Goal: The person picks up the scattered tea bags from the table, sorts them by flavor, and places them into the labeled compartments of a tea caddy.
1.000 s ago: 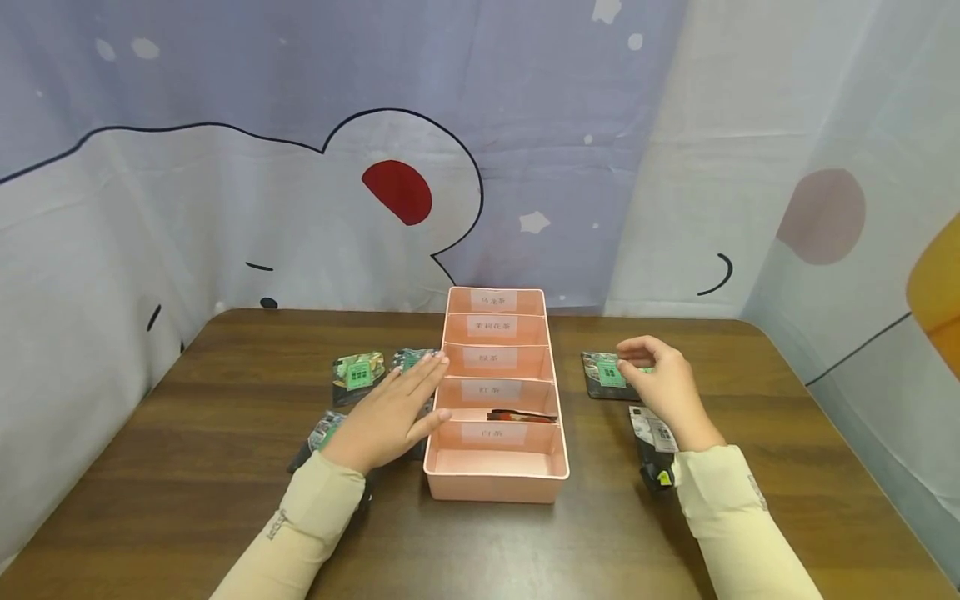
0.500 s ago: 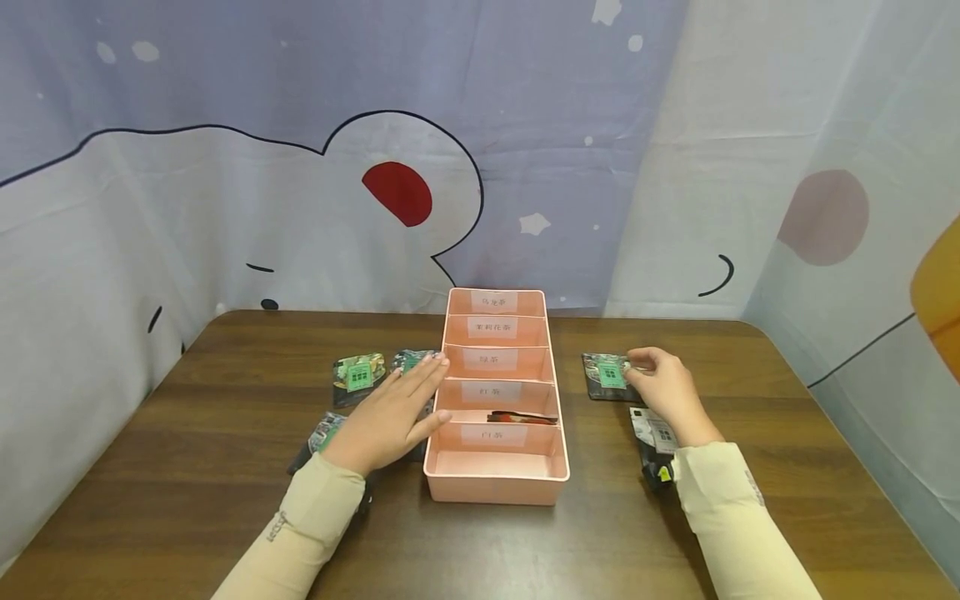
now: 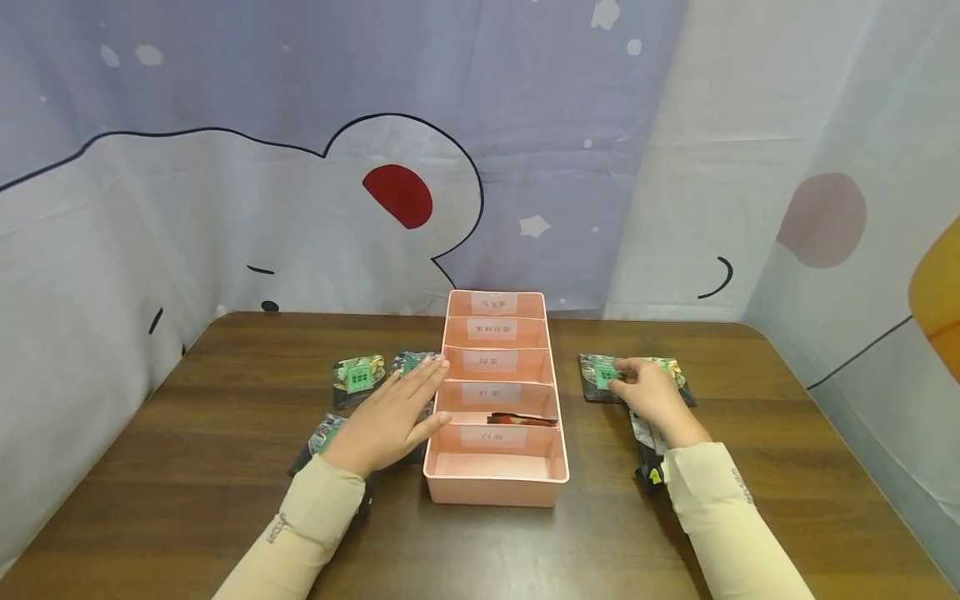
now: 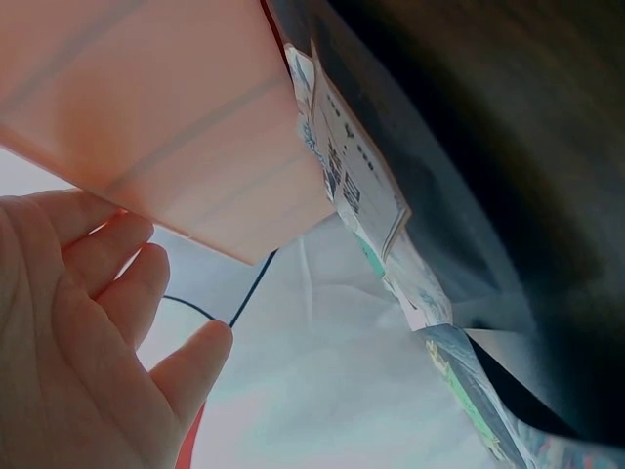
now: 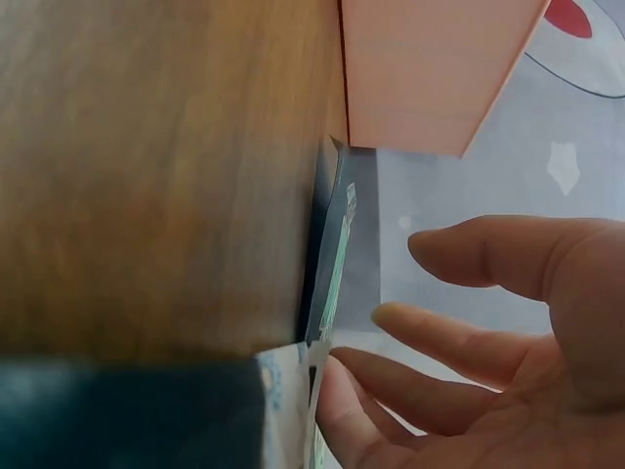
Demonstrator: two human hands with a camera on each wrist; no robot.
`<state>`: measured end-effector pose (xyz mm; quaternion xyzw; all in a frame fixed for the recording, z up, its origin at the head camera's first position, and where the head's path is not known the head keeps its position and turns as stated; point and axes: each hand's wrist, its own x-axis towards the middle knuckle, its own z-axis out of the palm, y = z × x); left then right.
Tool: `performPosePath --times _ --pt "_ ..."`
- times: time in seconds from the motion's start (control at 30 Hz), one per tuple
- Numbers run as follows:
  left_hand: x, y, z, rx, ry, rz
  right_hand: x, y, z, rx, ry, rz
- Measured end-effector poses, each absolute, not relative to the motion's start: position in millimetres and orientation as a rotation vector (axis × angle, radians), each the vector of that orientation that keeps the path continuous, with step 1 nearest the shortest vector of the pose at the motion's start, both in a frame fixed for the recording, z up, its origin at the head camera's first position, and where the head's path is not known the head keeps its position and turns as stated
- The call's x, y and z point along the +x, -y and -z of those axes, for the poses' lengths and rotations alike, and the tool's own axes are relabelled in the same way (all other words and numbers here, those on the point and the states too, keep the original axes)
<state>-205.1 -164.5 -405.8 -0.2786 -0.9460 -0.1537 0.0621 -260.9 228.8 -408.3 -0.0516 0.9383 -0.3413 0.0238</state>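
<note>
A pink divided box [image 3: 495, 490] with labelled compartments stands mid-table. My left hand [image 3: 390, 412] lies with straight fingers at its left rim; in the left wrist view the fingertips meet the pink wall [image 4: 195, 107]. My right hand [image 3: 651, 398] hovers over dark tea sachets at the right, thumb and fingers apart in the right wrist view. Below its fingertips is a green-labelled sachet [image 3: 595, 385]. Another sachet [image 3: 681, 382] shows behind the hand. A third black sachet [image 3: 647, 454] lies nearer, partly hidden by the hand and sleeve.
Left of the box lie several more sachets, among them a green-labelled one [image 3: 358, 379] and one [image 3: 318, 437] beside my left wrist. A red and black packet [image 3: 521, 419] lies in the compartment second from the front. A patterned curtain [image 3: 525, 150] hangs behind the wooden table [image 3: 172, 492].
My right hand first drew back slightly right, then moved left over the sachets, uncovering the one behind it. The left hand has stayed in place at the box.
</note>
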Motion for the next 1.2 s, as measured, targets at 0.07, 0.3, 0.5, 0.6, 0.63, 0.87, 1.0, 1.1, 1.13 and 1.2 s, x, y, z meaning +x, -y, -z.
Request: performPosePath --times 0.07,0.3,0.5,0.6,0.63,0.87,1.0,1.1,1.13,1.2 --pt "-205 165 407 -0.845 2.861 0.462 -261 -228 409 -0.174 -2.910 1.054" --pt "-205 164 408 -0.852 2.862 0.468 -261 -226 410 -0.135 -2.905 1.031" --pt "-205 164 407 -0.852 2.860 0.474 -270 -221 405 -0.039 -2.927 0.960" --pt "-205 164 406 -0.848 2.867 0.468 -275 -218 402 -0.009 -2.958 0.873" --pt "-205 164 406 -0.848 2.868 0.468 -277 -217 402 0.000 -2.968 0.848" --pt "-205 165 407 -0.843 2.865 0.469 -292 -211 403 0.083 -2.969 0.688" --pt "-205 165 406 -0.841 2.870 0.475 -293 -208 396 0.099 -2.933 0.652" --pt "-205 165 405 -0.838 2.876 0.481 -293 -207 393 0.092 -2.888 0.655" --pt "-205 165 405 -0.838 2.877 0.480 -293 -207 391 0.092 -2.871 0.657" --pt "-205 165 405 -0.843 2.876 0.478 -293 -207 390 0.097 -2.846 0.662"
